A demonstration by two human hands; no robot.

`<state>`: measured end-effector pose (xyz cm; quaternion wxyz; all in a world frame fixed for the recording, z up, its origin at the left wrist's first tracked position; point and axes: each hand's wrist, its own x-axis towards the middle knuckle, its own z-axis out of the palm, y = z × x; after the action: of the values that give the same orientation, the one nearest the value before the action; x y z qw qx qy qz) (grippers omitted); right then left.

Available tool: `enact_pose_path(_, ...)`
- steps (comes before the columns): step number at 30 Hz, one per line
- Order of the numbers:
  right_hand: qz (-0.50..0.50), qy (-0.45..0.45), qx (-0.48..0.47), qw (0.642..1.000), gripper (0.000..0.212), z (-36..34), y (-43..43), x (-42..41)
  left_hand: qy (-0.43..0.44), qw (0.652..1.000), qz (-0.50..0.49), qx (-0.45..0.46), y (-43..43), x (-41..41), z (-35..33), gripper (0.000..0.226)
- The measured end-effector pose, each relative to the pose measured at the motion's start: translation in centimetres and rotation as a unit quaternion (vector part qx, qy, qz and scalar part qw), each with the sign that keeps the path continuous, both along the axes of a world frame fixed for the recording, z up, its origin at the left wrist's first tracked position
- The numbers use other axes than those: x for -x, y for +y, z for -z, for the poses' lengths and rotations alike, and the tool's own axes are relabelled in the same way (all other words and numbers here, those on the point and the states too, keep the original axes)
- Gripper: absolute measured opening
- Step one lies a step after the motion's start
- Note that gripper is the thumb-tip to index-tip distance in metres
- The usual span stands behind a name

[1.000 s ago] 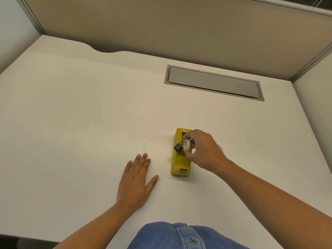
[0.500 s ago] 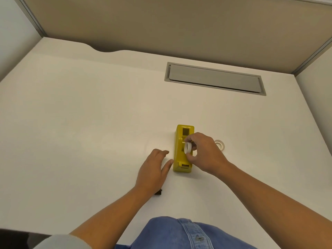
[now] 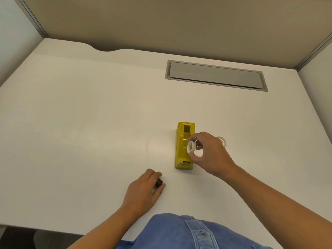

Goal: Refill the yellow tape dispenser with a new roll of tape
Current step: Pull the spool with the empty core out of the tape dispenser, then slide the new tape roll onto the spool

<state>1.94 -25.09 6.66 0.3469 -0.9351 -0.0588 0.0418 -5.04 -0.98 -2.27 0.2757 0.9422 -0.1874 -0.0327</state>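
Your yellow tape dispenser [image 3: 185,146] is a narrow block standing upright on the white surface [image 3: 89,123], its long axis running away from you. Its top is open: you can see a dark rectangular recess near the far end, an empty cradle in the middle and a small slotted cutter end nearest you.

Your right hand [image 3: 208,155] hovers over the dispenser's right edge. Its grip is clamped on a white ring [image 3: 191,147], pinched between thumb and fingertips and held on edge so you look through its hole; it appears bare, with little or no tape on it. Just beyond that hand, to the right of the dispenser, a clear roll of tape [image 3: 221,140] lies flat on the surface, partly hidden behind your knuckles.

Your left hand [image 3: 145,191] rests on the surface nearer to you and left of the dispenser, well apart from it. Its fingers are curled around a small black cylinder [image 3: 159,182], which shows between thumb and forefinger; that grip is closed on it.

By count: one dispenser, one white ring, one clear roll, one black cylinder. A grey hatch cover [image 3: 215,75] sits flush in the surface at the far side, and the blue denim shirt [image 3: 188,232] fills the bottom edge.
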Motion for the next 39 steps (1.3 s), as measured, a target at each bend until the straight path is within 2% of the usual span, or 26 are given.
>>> enact_pose_path(4, -0.001, -0.008, -0.003, 1.0, 0.03, -0.3, 0.0, 0.4, 0.082, 0.985, -0.104, 0.112, -1.4, -1.8, -2.5, 0.031)
enact_pose_path(6, 0.001, -0.012, -0.012, 1.0, 0.031, -0.6, 0.0, 0.6, 0.094, 0.969, -0.137, 0.184, -2.4, -2.6, -4.4, 0.027)
enact_pose_path(10, 0.001, -0.031, -0.041, 0.999, 0.036, -1.7, 0.1, 1.1, 0.097, 0.935, -0.161, 0.3, -4.6, -3.7, -8.2, 0.027)
enact_pose_path(13, 0.012, -0.053, -0.076, 0.996, 0.038, -2.6, 0.0, 2.1, 0.151, 0.898, -0.162, 0.379, -5.7, -3.8, -9.8, 0.032)
enact_pose_path(18, 0.048, -0.068, -0.139, 0.987, 0.026, -2.9, -0.5, 4.4, 0.226, 0.842, -0.184, 0.454, -7.0, -2.6, -10.2, 0.025)
enact_pose_path(21, 0.068, -0.074, -0.153, 0.983, 0.025, -2.6, -0.7, 5.6, 0.261, 0.824, -0.179, 0.47, -7.6, -2.0, -10.0, 0.027)
enact_pose_path(29, 0.109, -0.057, -0.103, 0.987, 0.021, -1.7, -2.1, 7.7, 0.282, 0.859, -0.158, 0.397, -9.2, -1.2, -9.7, 0.028)
enact_pose_path(34, 0.135, -0.045, -0.086, 0.986, 0.025, -1.3, -4.0, 8.0, 0.213, 0.927, -0.131, 0.279, -9.8, -1.3, -9.6, 0.027)
enact_pose_path(39, 0.151, -0.01, -0.034, 0.988, 0.036, 0.1, -5.3, 8.1, 0.187, 0.946, -0.106, 0.241, -10.8, -1.4, -9.5, 0.033)
